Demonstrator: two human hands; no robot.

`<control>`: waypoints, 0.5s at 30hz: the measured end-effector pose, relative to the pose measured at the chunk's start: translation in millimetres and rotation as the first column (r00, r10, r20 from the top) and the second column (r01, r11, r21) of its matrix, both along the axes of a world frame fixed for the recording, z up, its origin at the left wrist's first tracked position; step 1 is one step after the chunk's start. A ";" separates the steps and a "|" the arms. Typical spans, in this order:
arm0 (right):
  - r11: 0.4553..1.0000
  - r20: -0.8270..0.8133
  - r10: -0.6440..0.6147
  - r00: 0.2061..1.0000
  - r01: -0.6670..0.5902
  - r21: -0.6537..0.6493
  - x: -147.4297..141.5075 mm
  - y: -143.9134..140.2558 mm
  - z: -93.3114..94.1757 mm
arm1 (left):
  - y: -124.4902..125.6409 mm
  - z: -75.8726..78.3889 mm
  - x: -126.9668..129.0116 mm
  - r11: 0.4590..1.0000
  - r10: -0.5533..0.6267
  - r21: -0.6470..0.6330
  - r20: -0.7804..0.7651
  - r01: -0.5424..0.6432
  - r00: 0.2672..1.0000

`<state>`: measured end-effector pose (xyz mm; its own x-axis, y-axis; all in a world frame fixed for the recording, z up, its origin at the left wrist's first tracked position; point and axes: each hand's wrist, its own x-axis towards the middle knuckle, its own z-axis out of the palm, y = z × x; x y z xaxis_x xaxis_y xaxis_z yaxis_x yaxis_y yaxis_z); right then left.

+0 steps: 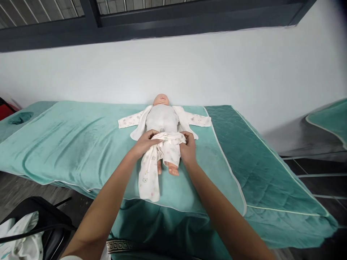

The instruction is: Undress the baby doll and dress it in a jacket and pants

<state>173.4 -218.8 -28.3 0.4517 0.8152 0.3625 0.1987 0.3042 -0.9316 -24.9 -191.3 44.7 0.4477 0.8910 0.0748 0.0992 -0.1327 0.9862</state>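
A baby doll (162,118) lies on its back, its head toward the wall and its feet toward me. Its white printed jacket (199,120) is spread open, sleeves out to both sides. White printed baby pants (150,177) are bunched around the doll's hips and legs. My left hand (147,143) pinches the waistband on the left, while my right hand (188,147) grips it on the right. One pant leg covers the doll's right-hand leg in view, with the foot showing below. The other pant leg lies flat and long beside the other foot.
The doll rests on a light green sheet (81,137) over a padded bed with a darker green quilted cover (244,144). Behind stands a white wall (173,68) below a dark window frame (189,18). A black chair (40,213) holding white cloth (27,234) is at lower left.
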 end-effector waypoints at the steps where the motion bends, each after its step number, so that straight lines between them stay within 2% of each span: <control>1: 0.998 0.043 0.029 0.999 -0.031 0.058 -1.2 -4.6 2.8 | -0.2 -2.0 -6.3 0.998 -0.021 -0.056 0.060 0.024 0.998; 3: 0.980 0.177 0.134 0.975 -0.156 0.120 -1.7 -13.4 14.7 | -0.4 -8.2 -16.2 0.985 -0.052 -0.152 0.167 0.078 0.985; 4: 0.965 0.258 0.209 0.943 -0.242 0.104 -1.1 -16.6 24.3 | -0.1 -11.7 -18.9 0.977 -0.060 -0.187 0.214 0.101 0.975; 5: 0.937 0.337 0.310 0.889 -0.345 0.048 -0.2 -18.3 36.2 | 0.5 -14.9 -19.7 0.971 -0.057 -0.210 0.257 0.114 0.965; 6: 0.887 0.405 0.441 0.801 -0.457 -0.063 0.6 -18.1 49.7 | 1.7 -17.5 -18.6 0.968 -0.044 -0.223 0.296 0.114 0.954; 7: 0.838 0.440 0.539 0.719 -0.511 -0.192 0.9 -15.6 63.9 | 3.4 -19.1 -15.7 0.969 -0.023 -0.227 0.327 0.102 0.945; 9: 0.717 0.394 0.696 0.600 -0.556 -0.420 -0.5 -4.6 89.7 | 8.4 -19.6 -6.2 0.974 0.020 -0.217 0.372 0.066 0.928; 10: 0.679 0.352 0.729 0.587 -0.555 -0.480 -2.4 3.1 99.1 | 11.6 -19.0 -0.6 0.976 0.040 -0.212 0.391 0.047 0.920; 12: 0.620 0.239 0.764 0.599 -0.580 -0.527 -7.4 19.4 107.1 | 17.9 -17.7 9.1 0.977 0.068 -0.214 0.427 0.027 0.902; 15: 0.568 0.018 0.769 0.639 -0.670 -0.477 -11.9 36.9 94.0 | 23.9 -19.4 15.1 0.969 0.097 -0.246 0.441 0.016 0.892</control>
<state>161.5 -181.8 65.7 -0.3945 0.9168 -0.0623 0.2747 0.0529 -0.9601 -9.8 -167.4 25.4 0.3800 0.9240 0.0427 -0.3589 0.1047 0.9275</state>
